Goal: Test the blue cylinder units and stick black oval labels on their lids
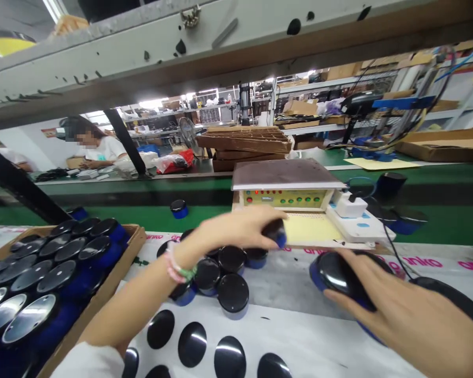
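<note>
My left hand [252, 227] reaches across the middle, its fingers closed around a small round black-and-blue unit [275, 233] in front of a control box [286, 197] with buttons and small lights. At the right, my right hand [402, 304] has thumb and fingers around a glossy black-topped blue round unit [333, 272], low over the bench. Beneath my left forearm stands a cluster of similar round units [232, 291]. Several flat black discs [192, 344] lie on the white sheet [291, 336] nearer to me.
At the left, a cardboard tray [136, 239] holds rows of round units. A green belt [208, 212] runs behind, bearing a single unit [178, 208]. A white power strip [358, 223] with a cable sits at the right. A shelf beam [220, 47] crosses overhead. A co-worker [98, 147] sits beyond.
</note>
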A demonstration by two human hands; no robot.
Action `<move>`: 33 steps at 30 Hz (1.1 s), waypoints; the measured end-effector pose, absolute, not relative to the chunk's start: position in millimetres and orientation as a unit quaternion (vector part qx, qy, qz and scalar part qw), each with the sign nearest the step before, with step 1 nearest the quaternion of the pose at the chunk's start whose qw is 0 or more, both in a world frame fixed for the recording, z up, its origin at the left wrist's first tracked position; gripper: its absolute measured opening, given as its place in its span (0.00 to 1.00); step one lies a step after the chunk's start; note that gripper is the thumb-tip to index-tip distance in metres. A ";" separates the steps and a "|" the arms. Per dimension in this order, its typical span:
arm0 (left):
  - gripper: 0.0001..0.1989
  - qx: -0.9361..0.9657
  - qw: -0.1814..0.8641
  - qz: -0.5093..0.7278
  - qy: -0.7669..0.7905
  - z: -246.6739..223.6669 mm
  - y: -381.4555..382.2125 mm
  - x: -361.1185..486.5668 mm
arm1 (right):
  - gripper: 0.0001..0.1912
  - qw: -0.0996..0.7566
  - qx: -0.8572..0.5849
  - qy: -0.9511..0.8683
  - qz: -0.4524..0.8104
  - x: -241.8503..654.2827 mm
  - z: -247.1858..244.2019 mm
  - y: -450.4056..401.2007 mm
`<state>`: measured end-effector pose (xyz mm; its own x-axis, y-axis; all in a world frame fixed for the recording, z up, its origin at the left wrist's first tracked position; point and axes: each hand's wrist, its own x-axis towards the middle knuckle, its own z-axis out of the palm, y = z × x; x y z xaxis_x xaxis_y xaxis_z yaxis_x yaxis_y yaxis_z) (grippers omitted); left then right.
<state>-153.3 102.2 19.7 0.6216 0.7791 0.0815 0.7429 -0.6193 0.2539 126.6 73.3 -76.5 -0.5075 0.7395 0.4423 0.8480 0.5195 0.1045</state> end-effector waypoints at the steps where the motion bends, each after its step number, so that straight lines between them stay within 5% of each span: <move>1: 0.29 0.858 0.094 0.092 0.496 30.8 106.0 -176.6 | 0.33 0.184 -0.461 -0.855 -0.149 123.0 -64.9 79.3; 8: 0.19 0.694 0.051 0.017 0.718 -6.8 145.1 -299.3 | 0.34 0.162 -0.289 -0.942 -0.052 -8.1 -1.9 126.3; 13: 0.19 0.649 0.005 0.007 0.760 -36.2 142.3 -320.2 | 0.28 0.119 -0.259 -0.957 -0.050 -120.9 -21.7 164.0; 18: 0.21 0.592 -0.078 0.010 0.802 7.1 113.9 -359.8 | 0.19 0.075 -0.273 -0.958 -0.041 -171.6 -45.1 192.8; 27: 0.22 0.579 -0.092 -0.024 0.810 44.0 82.8 -359.8 | 0.18 0.072 -0.222 -0.972 -0.036 -179.7 -39.5 189.8; 33: 0.20 0.648 -0.120 -0.016 0.752 34.2 79.9 -315.3 | 0.22 0.167 -0.226 -0.955 -0.092 -67.0 18.0 170.9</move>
